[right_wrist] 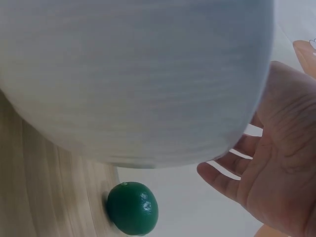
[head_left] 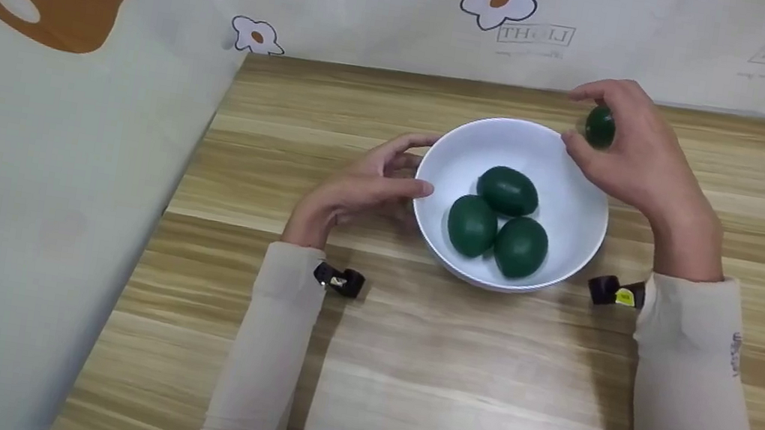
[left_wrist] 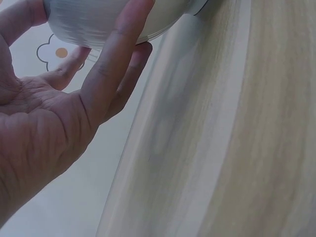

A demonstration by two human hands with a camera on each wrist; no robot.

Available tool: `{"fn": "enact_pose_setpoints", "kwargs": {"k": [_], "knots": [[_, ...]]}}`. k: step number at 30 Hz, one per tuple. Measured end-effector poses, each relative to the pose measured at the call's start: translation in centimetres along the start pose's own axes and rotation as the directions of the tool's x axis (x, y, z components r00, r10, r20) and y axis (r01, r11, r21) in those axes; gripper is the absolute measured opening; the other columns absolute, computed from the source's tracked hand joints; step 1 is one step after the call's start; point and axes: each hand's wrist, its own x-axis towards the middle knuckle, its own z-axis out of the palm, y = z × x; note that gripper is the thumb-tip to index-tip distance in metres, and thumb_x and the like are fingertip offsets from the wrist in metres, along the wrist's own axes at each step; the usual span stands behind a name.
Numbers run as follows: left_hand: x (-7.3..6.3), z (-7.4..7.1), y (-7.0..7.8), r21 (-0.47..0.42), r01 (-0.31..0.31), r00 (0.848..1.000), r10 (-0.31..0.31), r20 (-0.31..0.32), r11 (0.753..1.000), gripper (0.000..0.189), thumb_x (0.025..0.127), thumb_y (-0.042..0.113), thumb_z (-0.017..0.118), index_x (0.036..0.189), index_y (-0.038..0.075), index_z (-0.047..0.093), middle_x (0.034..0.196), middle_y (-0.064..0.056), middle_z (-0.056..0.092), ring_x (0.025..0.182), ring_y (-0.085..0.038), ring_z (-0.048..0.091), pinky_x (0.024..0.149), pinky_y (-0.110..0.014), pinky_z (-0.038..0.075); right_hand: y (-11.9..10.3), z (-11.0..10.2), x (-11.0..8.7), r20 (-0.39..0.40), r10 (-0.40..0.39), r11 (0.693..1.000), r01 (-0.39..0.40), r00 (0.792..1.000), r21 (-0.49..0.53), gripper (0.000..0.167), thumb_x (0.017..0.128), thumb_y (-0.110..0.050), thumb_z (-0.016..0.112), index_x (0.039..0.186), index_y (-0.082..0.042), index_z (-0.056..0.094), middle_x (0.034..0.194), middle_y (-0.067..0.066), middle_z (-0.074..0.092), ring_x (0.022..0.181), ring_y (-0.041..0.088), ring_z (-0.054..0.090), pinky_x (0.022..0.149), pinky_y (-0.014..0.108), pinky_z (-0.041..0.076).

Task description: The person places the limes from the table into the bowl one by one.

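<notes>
A white bowl [head_left: 582, 222] holds three dark green, lime-like fruits [head_left: 507, 190]. My left hand [head_left: 375, 187] grips the bowl's left side, thumb at the rim and fingers under the wall. In the left wrist view, those fingers [left_wrist: 111, 64] reach up against the bowl's ribbed outside [left_wrist: 89, 22]. My right hand [head_left: 635, 147] is at the bowl's far right edge, its thumb tip overlapping the rim and its fingers spread. Another green fruit [right_wrist: 132, 208] rests on the table, apart from my right hand [right_wrist: 281, 158] in the right wrist view; from the head it shows between thumb and fingers.
The wood-grain table [head_left: 469, 395] runs under both sleeved forearms. Behind it and along its left side hangs a pale sheet [head_left: 369, 0] printed with flowers and a brown strawberry shape. Small black cameras [head_left: 340, 281] are strapped at both wrists.
</notes>
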Motion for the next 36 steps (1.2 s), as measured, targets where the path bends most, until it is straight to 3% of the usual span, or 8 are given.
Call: {"fn": "enact_pose_setpoints", "kwargs": {"k": [17,36], "knots": [[-0.1,0.2,-0.2,0.009,-0.027,1.000,0.027,-0.003,1.000,0.072,0.090,0.010,0.075,0.156,0.021,0.047,0.142,-0.017,0.061,0.114,-0.028,0.068,0.083,-0.038,0.063,1.1,-0.1,0.6,-0.070,0.000,1.000,0.002,0.998,0.018,0.046,0.098,-0.014,0.067,0.142,-0.003,0.060,0.153,0.020,0.052,0.141,0.042,0.047,0.122,0.064,0.039],[-0.5,0.1,0.0,0.050,-0.013,1.000,0.014,-0.026,0.999,0.073,0.090,0.012,0.077,0.156,0.024,0.048,0.145,-0.016,0.060,0.118,-0.031,0.068,0.086,-0.041,0.063,2.0,0.2,1.1,-0.053,0.036,0.999,-0.036,0.998,-0.004,0.047,0.098,-0.015,0.066,0.143,-0.003,0.060,0.156,0.021,0.051,0.146,0.043,0.045,0.125,0.064,0.035]]}}
